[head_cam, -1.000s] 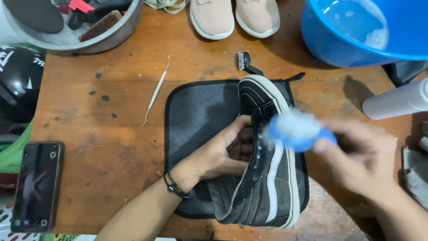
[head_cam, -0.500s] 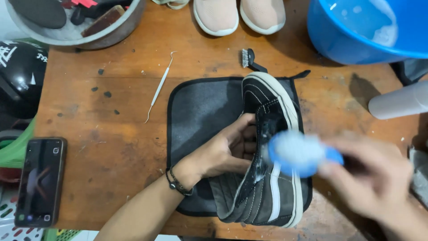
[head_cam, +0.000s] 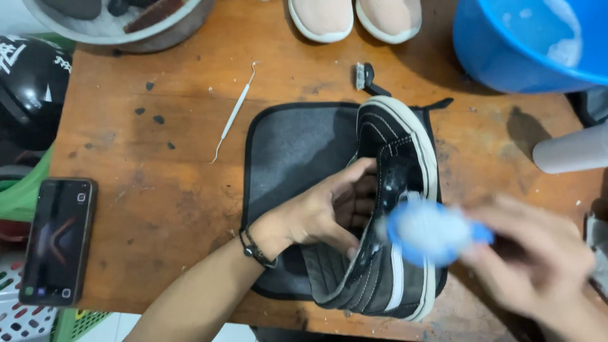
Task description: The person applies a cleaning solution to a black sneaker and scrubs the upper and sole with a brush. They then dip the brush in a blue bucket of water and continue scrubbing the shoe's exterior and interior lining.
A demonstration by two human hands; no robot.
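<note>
At far left, just beside the table edge: dark phone (head_cam: 58, 239), flat, screen up, on the wooden table (head_cam: 158, 202); above it, off the table, black helmet (head_cam: 28, 88). At upper left: grey bowl (head_cam: 126, 28) holding brushes and dark oddments. Right of the bowl: slender white pick tool (head_cam: 233, 114), lying on bare wood at a slant, well apart from both hands. At centre: dark grey mat (head_cam: 285, 152), flat, carrying the black high-top shoe (head_cam: 396, 209). Shoe long axis: near-vertical in the frame, toe toward the far edge, collar toward the wearer, white sidewall stripe facing right. Left hand (head_cam: 323, 212): entering from lower left, wrist banded, fingers curled into the shoe opening and closed on the upper, thumb along the lace side; firm hold, steadying the shoe against the mat. Behind the toe: small dark brush (head_cam: 366, 77) on the wood; further back, pair of pale pink shoes (head_cam: 354, 16). Right of the shoe: blue brush (head_cam: 430, 233), white with foam, pressed on or just over the right flank near mid-length, crosswise to the shoe axis. Right hand (head_cam: 538, 266): heavily motion-blurred, apparently closed round the brush handle; finger placement not discernible. Governing relation: shoe lying directly left of the right hand, brush between them; left hand nearer, already inside the shoe. At upper right: blue basin (head_cam: 500, 57) with suds. At right edge: pale cylindrical bottle (head_cam: 570, 149), on its side.
</note>
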